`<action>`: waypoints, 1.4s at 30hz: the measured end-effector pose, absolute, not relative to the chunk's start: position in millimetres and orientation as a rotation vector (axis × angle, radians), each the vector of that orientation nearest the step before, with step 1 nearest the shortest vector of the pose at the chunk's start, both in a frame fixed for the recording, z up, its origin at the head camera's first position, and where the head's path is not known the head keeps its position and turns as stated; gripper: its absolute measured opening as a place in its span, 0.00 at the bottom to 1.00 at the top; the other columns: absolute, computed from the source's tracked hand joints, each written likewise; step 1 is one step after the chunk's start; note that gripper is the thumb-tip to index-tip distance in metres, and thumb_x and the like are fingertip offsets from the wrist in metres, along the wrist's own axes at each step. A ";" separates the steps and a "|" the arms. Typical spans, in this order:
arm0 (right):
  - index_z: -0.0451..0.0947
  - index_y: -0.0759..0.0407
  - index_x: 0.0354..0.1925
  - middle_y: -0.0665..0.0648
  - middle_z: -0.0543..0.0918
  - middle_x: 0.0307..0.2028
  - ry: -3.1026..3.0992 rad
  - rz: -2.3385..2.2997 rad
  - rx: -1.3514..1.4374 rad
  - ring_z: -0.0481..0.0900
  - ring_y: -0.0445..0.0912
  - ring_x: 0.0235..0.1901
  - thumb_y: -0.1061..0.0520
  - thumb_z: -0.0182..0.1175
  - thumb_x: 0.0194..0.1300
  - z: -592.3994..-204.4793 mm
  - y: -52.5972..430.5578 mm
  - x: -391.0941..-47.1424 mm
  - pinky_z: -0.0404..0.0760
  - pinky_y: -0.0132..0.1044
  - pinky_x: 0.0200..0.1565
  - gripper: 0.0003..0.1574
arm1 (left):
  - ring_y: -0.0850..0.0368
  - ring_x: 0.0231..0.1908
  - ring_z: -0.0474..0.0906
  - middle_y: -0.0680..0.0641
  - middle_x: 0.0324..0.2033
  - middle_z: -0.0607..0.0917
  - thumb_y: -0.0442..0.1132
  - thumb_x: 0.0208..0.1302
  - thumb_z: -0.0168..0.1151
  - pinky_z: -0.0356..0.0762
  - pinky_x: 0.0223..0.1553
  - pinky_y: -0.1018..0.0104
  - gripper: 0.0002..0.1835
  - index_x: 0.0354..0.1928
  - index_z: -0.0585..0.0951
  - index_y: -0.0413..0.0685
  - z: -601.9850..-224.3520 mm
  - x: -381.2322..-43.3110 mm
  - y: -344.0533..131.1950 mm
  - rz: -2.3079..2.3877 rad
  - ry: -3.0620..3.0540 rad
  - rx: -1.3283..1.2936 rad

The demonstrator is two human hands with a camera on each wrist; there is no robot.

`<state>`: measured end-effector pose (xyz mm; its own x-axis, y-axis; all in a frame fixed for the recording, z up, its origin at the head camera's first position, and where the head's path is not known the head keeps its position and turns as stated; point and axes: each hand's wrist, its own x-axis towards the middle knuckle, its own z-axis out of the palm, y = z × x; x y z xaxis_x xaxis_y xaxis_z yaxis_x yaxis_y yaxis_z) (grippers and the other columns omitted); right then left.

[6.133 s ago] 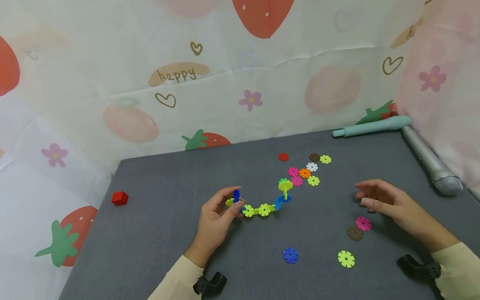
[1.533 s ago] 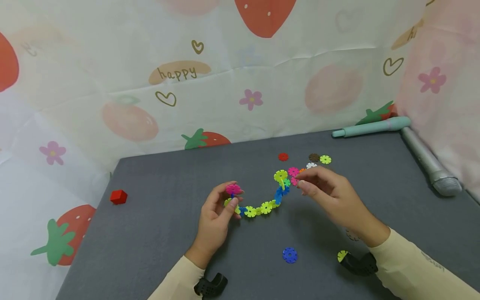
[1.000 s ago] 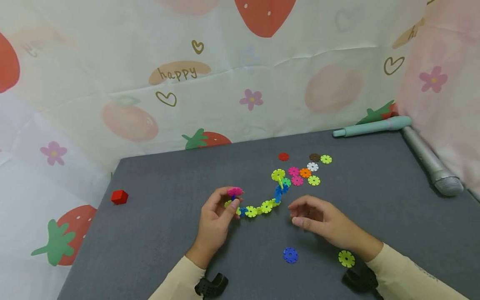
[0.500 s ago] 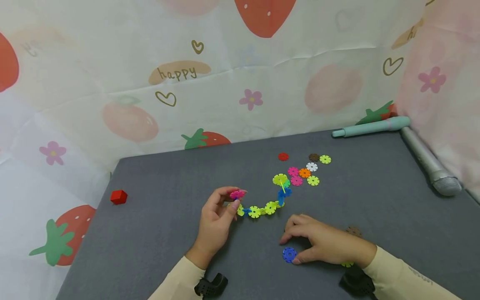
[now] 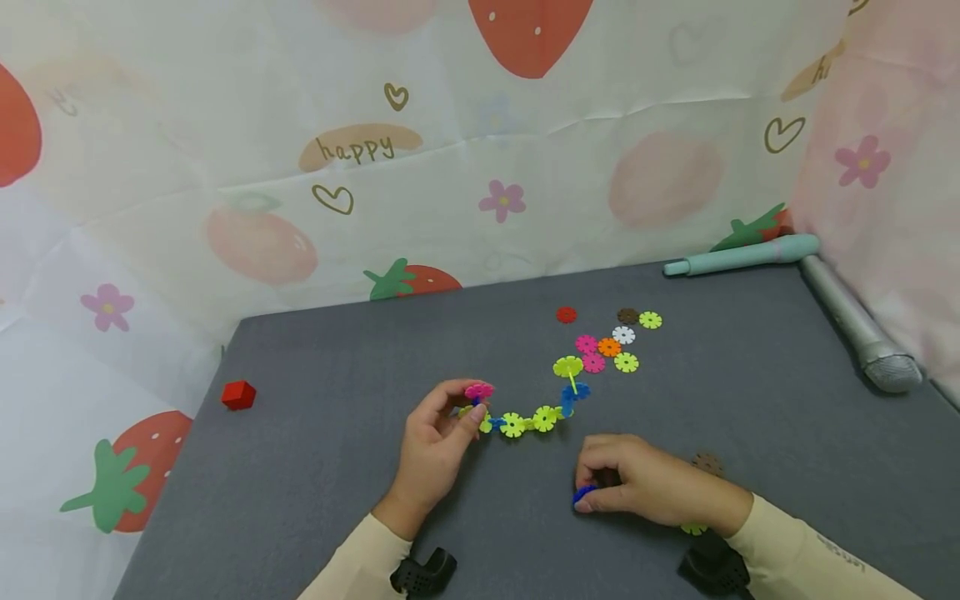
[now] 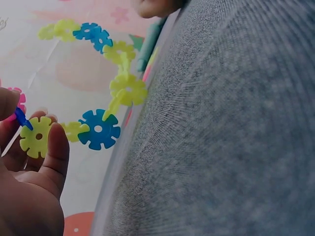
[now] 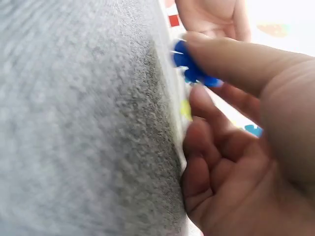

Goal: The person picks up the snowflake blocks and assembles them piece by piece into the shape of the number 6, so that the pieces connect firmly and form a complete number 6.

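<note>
My left hand (image 5: 435, 446) pinches one end of a curved chain of notched plastic discs (image 5: 513, 425), mostly yellow-green with blue ones among them. A pink disc (image 5: 479, 391) tops the held end, joined to a dark blue disc (image 6: 22, 119). The chain's far end rises to a yellow-green disc (image 5: 567, 367). Lower right, my right hand (image 5: 637, 483) pinches a loose blue disc (image 7: 192, 64) between thumb and fingers, tilted on edge close over the grey table. A brown disc (image 5: 707, 464) and a yellow-green disc (image 5: 694, 529) are partly hidden by the right forearm.
Loose discs lie behind the chain: a red disc (image 5: 566, 315), an orange disc (image 5: 609, 347), a white disc (image 5: 623, 335) and several others. A red block (image 5: 239, 395) sits at left. A mint-green rod (image 5: 742, 256) and silver microphone (image 5: 862, 325) lie at the back right.
A pink disc has joined the chain's left end. My right hand has come down from the loose discs to the front and picked up the blue disc. The left hand has barely moved.
</note>
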<state>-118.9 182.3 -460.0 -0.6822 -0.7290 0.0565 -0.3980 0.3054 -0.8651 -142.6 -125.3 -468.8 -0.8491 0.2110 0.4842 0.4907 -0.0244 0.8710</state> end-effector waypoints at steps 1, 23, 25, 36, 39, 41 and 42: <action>0.87 0.44 0.39 0.43 0.79 0.36 2.235 -1.358 -1.008 0.77 0.41 0.34 0.49 0.73 0.75 -459.4 181.6 -118.6 0.79 0.36 0.37 0.05 | 0.44 0.44 0.81 0.38 0.54 0.85 0.23 0.77 0.64 0.84 0.39 0.65 0.15 0.62 0.82 0.36 -468.7 -142.6 -125.2 -1.966 -2.039 -0.751; 0.86 0.63 0.45 0.58 0.89 0.37 2.280 -1.794 -0.589 0.85 0.54 0.29 0.58 0.66 0.81 -414.2 146.1 -122.1 0.87 0.45 0.38 0.08 | 0.46 0.45 0.84 0.45 0.54 0.88 0.23 0.73 0.69 0.87 0.40 0.63 0.18 0.62 0.85 0.40 -466.6 -141.7 -122.3 -1.853 -2.078 -0.760; 0.85 0.64 0.45 0.59 0.89 0.37 2.255 -1.846 -0.551 0.86 0.55 0.29 0.58 0.66 0.81 -411.1 140.6 -123.2 0.89 0.45 0.40 0.08 | 0.46 0.45 0.84 0.44 0.54 0.87 0.22 0.73 0.68 0.88 0.40 0.62 0.18 0.61 0.85 0.40 -465.5 -141.7 -121.5 -1.853 -2.069 -0.776; 0.79 0.72 0.51 0.69 0.90 0.42 2.079 -2.030 -0.372 0.92 0.58 0.38 0.59 0.62 0.83 -404.5 119.5 -130.9 0.90 0.46 0.46 0.13 | 0.45 0.47 0.85 0.43 0.52 0.87 0.18 0.69 0.70 0.88 0.40 0.62 0.20 0.59 0.87 0.39 -463.0 -141.4 -116.8 -1.838 -2.029 -0.816; 0.78 0.72 0.51 0.67 0.90 0.41 2.054 -2.051 -0.332 0.92 0.60 0.36 0.57 0.62 0.84 -403.3 116.9 -132.6 0.90 0.46 0.44 0.15 | 0.46 0.46 0.85 0.40 0.51 0.87 0.15 0.67 0.69 0.88 0.40 0.63 0.20 0.58 0.87 0.35 -464.4 -142.3 -115.6 -1.816 -2.006 -0.836; 0.78 0.71 0.50 0.67 0.90 0.40 2.040 -2.054 -0.312 0.91 0.60 0.34 0.56 0.62 0.84 -402.9 115.5 -133.4 0.90 0.46 0.41 0.15 | 0.47 0.46 0.85 0.38 0.50 0.87 0.14 0.65 0.69 0.87 0.39 0.64 0.19 0.57 0.86 0.32 -464.6 -142.6 -115.1 -1.802 -1.992 -0.850; 0.78 0.71 0.49 0.68 0.89 0.39 2.035 -2.052 -0.306 0.91 0.60 0.33 0.56 0.63 0.84 -402.7 114.9 -133.7 0.90 0.45 0.40 0.16 | 0.48 0.45 0.85 0.37 0.50 0.87 0.14 0.65 0.69 0.87 0.38 0.65 0.19 0.56 0.86 0.31 -464.7 -142.6 -115.0 -1.799 -1.986 -0.855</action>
<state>-133.7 114.9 -402.7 -0.9506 -0.3100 -0.0168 0.0195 -0.0057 -0.9998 -142.6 -115.0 -464.7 -0.7667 0.2112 0.6063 0.6242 0.0244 0.7809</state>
